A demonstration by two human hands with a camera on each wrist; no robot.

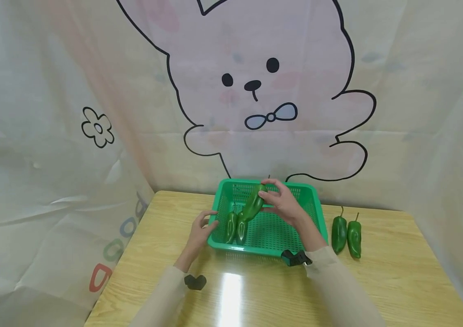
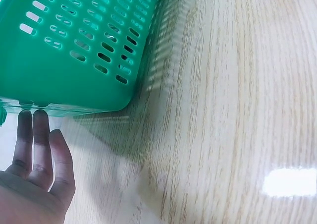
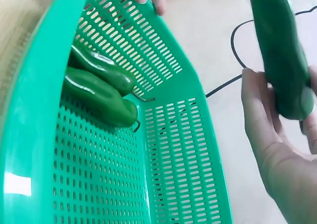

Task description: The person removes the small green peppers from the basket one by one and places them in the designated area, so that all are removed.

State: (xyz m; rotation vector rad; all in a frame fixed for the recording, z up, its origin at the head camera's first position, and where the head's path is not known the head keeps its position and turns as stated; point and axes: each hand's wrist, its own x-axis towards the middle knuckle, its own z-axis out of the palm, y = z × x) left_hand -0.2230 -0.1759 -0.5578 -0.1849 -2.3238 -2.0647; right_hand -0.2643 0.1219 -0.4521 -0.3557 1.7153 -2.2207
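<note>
A green plastic basket (image 1: pixel 268 250) with slotted walls stands on the table near the back drape. My right hand (image 1: pixel 282 203) pinches a long green pepper (image 1: pixel 254 202) near its stem end, tilted over the basket. Two more green peppers lie side by side in the basket's left part; in the right wrist view one pepper (image 3: pixel 96 95) lies beside the other pepper (image 3: pixel 111 76). At the basket's left side my left hand (image 1: pixel 199 234) holds the rim. In the left wrist view, several fingertips (image 2: pixel 40 117) touch the outer wall, while two tips lap over the rim in the right wrist view.
To the right of the basket, a dark green pepper (image 1: pixel 339 234) and another green pepper (image 1: pixel 354 238) lie on the wooden table (image 1: pixel 403 268), stems pointing back. A printed cloth drape (image 1: pixel 378 181) closes off the back and sides. Bright glare falls on the table's front.
</note>
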